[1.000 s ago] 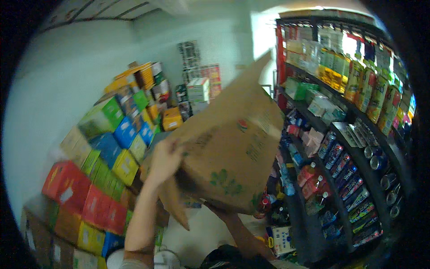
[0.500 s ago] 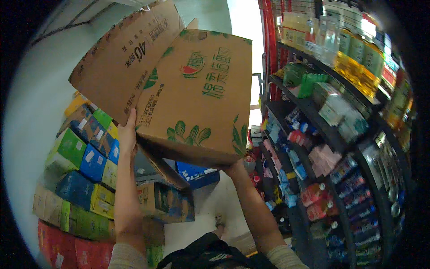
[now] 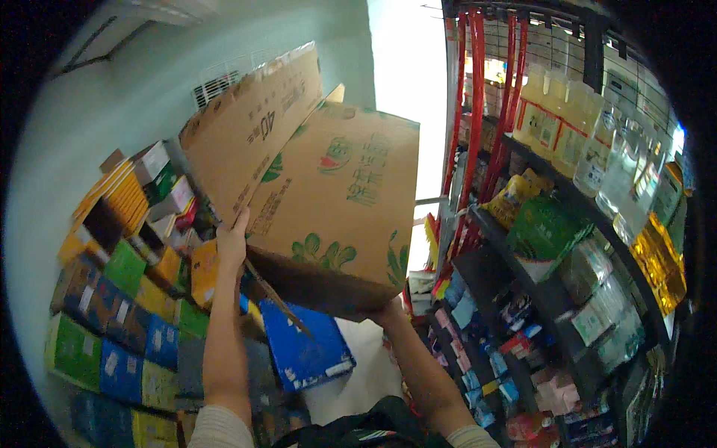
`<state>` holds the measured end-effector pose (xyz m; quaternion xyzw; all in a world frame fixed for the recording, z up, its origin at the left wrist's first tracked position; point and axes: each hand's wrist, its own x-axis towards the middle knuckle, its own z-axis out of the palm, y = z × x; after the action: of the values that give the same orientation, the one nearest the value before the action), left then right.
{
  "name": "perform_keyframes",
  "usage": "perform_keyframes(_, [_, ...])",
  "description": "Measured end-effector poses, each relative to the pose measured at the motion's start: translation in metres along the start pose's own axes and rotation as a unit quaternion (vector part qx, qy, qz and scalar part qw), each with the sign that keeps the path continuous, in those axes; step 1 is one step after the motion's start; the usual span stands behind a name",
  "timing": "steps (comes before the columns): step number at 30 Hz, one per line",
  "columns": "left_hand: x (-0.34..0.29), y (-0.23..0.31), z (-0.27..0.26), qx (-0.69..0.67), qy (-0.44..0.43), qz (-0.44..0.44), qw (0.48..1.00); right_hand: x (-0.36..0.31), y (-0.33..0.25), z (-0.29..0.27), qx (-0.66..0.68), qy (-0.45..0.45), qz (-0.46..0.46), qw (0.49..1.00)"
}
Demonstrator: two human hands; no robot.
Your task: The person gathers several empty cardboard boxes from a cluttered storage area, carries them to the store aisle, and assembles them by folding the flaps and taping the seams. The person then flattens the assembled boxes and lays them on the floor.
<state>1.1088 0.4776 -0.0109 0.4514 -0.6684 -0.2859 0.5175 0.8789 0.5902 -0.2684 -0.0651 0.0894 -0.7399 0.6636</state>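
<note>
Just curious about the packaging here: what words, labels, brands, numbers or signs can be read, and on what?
I won't copy wording, numbers or brands, but print shows:
Cardboard box: large green characters on one side.
Raised flap: dark print.
Blue box: pale marks, too blurred to read.
Pale yellow bottles: labels, too blurred.

Worn on the person: left sleeve (image 3: 221, 428), pale beige-grey, fabric looks finely ribbed; right sleeve (image 3: 473, 437), same pale shade, faint lines running around it. Both stop short, leaving left forearm (image 3: 225, 358) and right forearm (image 3: 424, 366) bare. Left hand (image 3: 232, 243) and right hand (image 3: 389, 311) likewise bare. At the torso I note a black garment (image 3: 388, 418), loosely creased, bearing a small light-coloured marking (image 3: 367, 434), too blurred to make out.
</note>
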Motion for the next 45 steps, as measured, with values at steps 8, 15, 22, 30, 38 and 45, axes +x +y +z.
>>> perform_keyframes(8, [0.145,-0.061,0.084,-0.040,-0.028,0.091,0.995,0.112,-0.044,0.023,-0.023,0.094,-0.028,0.995])
perform_keyframes(15, [0.228,-0.093,0.122,-0.084,-0.079,0.028,0.993,0.208,-0.035,-0.011,-0.009,0.138,-0.045,0.989])
perform_keyframes(22, [0.312,-0.139,0.174,-0.188,-0.093,0.069,0.975,0.277,-0.031,-0.040,-0.032,0.172,-0.058,0.983])
perform_keyframes(30, [0.464,-0.219,0.269,-0.223,-0.315,0.010,0.922,0.387,-0.013,-0.067,-0.541,0.167,-0.232,0.791])
perform_keyframes(38, [0.571,-0.277,0.384,-0.237,-0.376,-0.001,0.896,0.506,-0.056,-0.062,0.021,0.333,-0.131,0.934])
perform_keyframes(45, [0.603,-0.264,0.484,-0.273,-0.404,-0.023,0.873,0.535,-0.115,-0.076,-0.209,0.315,-0.212,0.901])
